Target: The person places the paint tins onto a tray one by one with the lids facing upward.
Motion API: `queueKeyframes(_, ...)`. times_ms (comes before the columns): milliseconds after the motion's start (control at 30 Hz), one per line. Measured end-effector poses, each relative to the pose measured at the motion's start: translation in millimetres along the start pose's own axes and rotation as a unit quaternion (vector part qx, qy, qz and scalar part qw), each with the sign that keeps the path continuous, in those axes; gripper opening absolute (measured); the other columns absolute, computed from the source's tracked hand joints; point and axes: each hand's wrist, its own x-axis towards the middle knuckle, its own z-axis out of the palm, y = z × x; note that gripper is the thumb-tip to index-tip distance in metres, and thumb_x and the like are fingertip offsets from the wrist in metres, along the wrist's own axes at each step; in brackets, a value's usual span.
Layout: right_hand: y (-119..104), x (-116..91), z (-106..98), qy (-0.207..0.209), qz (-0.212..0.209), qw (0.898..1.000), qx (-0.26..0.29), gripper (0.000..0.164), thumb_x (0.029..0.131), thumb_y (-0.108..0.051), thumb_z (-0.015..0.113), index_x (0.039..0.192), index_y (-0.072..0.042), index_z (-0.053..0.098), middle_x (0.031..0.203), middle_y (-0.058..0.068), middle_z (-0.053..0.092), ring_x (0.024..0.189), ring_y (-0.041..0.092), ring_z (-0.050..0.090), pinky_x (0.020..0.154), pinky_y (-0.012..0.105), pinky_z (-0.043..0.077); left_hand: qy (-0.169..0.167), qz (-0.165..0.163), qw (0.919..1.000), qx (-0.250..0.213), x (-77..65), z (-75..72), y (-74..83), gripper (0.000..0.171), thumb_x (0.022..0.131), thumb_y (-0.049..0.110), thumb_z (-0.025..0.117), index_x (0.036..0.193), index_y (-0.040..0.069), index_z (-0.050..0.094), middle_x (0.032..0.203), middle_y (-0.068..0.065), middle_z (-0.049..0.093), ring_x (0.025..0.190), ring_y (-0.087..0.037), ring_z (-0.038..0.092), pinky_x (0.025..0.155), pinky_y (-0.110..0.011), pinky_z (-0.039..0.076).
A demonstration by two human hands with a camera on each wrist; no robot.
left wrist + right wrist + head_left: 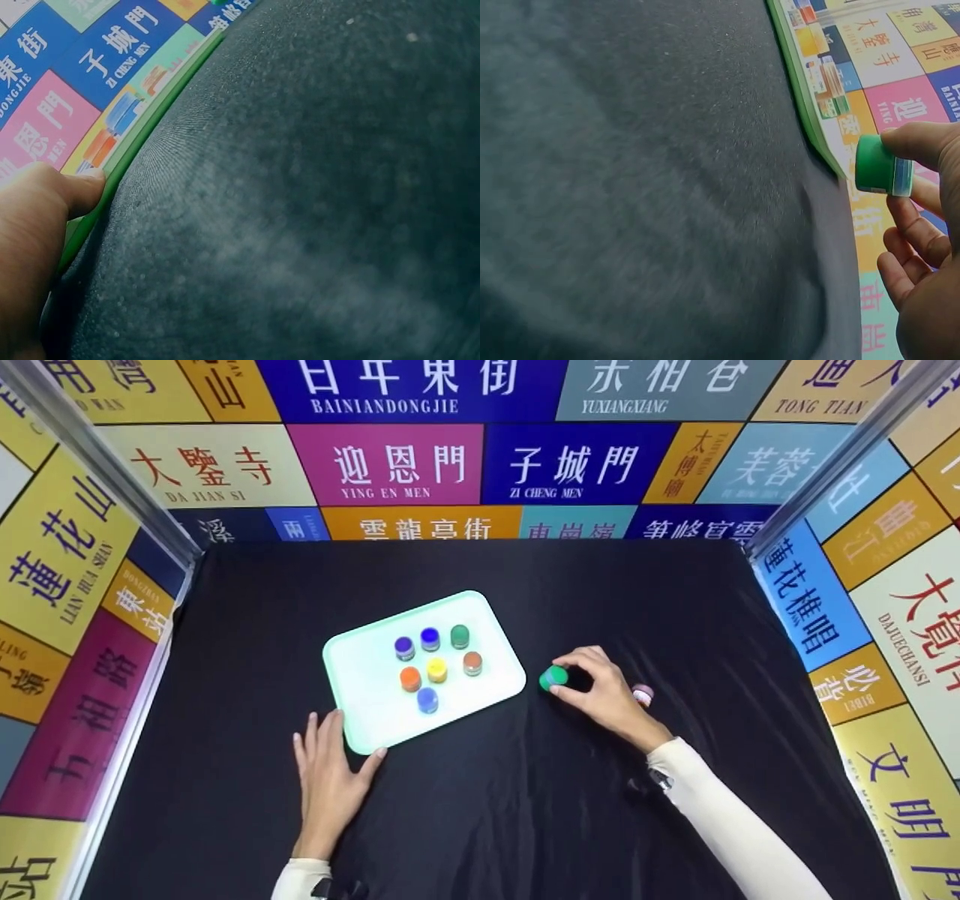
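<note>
My right hand pinches a small jar with a green lid between thumb and fingers, just right of the tray. In the right wrist view the jar is tilted on its side, its clear body toward the palm. My left hand touches the near left corner of a pale green tray, fingers fairly straight along its left side. In the left wrist view the thumb rests on the tray's green rim; the other fingers are hidden there. On the tray stand several similar jars, including orange and yellow.
A jar with a mauve lid is on the black cloth, partly behind my right hand. Other tray jars are purple, brown and light blue. Walls with colourful signs enclose the table's back and sides.
</note>
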Motion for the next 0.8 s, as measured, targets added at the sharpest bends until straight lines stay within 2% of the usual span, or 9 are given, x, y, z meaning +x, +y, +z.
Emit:
queueKeyframes(333, -6, 19, 26, -0.036, -0.005, 0.999, 0.002, 0.040, 0.085, -0.009, 0.096, 0.120, 0.000, 0.080, 0.115, 0.006, 0.076, 0.115, 0.026, 0.061, 0.106, 0.023, 0.045, 0.002, 0.001, 1.0000, -0.001, 0.1, -0.2, -1.4, 0.097, 0.093, 0.038, 0.090, 0.165, -0.003, 0.042, 0.168, -0.025, 0.044, 0.165, -0.050, 0.021, 0.134, -0.068, 0.001)
queueKeyframes(800, -16, 30, 60, -0.065, 0.010, 0.998, 0.015, 0.039, 0.087, -0.012, 0.095, 0.121, -0.002, 0.078, 0.118, 0.006, 0.074, 0.116, 0.027, 0.060, 0.104, 0.030, 0.048, 0.002, 0.001, 1.0000, 0.002, 0.4, -0.2, -0.6, 0.095, 0.093, 0.037, 0.090, 0.164, -0.004, 0.043, 0.167, -0.025, 0.045, 0.165, -0.050, 0.022, 0.134, -0.068, 0.002)
